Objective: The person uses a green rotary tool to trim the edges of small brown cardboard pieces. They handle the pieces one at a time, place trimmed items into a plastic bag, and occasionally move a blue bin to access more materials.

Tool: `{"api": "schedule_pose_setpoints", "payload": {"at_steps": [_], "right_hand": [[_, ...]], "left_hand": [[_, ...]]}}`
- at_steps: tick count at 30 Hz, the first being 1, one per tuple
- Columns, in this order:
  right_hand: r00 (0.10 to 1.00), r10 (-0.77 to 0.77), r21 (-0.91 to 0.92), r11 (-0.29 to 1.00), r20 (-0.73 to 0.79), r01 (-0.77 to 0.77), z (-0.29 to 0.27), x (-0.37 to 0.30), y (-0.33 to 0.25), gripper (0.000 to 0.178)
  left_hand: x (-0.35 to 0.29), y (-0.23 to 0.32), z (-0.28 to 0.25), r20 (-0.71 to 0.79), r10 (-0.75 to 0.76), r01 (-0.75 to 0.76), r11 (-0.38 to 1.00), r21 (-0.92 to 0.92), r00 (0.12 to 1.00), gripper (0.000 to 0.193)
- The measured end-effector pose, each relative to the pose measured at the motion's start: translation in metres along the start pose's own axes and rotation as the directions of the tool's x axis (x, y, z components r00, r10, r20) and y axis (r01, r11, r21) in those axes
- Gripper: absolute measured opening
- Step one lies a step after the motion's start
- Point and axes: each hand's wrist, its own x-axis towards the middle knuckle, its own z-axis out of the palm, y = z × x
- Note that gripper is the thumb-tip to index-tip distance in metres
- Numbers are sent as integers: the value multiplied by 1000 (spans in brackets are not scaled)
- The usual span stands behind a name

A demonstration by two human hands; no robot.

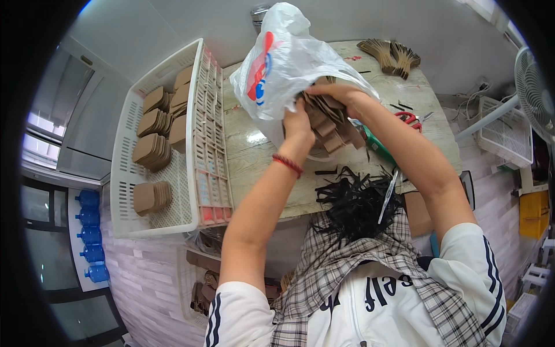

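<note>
At the mouth of a white plastic bag (306,55) with red and blue print, both my hands are closed around a bunch of brown cardboard pieces (332,127). My left hand (298,122) grips the bunch from its left side, with a red braided cord on the wrist. From above and the right, my right hand (341,94) holds the same pieces, its fingertips partly hidden among them. Part of the bunch sits inside the bag, whose film hangs around it. Just below my right forearm lies a green object (377,146), partly covered.
Left of the table (254,179) stands a white plastic crate (121,191) with stacks of brown pieces (153,198). Red-handled scissors (409,119) lie at right, fanned brown strips (384,55) at the back. Black strips (352,199) heap at the front edge. A fan (535,87) stands far right.
</note>
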Motion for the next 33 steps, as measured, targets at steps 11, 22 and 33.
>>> {"api": "schedule_pose_setpoints", "payload": {"at_steps": [11,22,33], "right_hand": [[975,-184,49,980,-123,191,-36,16,92,41],[924,-310,-19,949,-224,314,-35,29,95,45],[974,-196,-597,797,-114,90,-54,47,77,41]], "left_hand": [[-26,-88,-23,-72,281,-193,803,564,957,37],[-7,16,-68,620,-120,-433,614,660,775,48],[92,66,-109,436,-68,-411,226,883,898,27]]}}
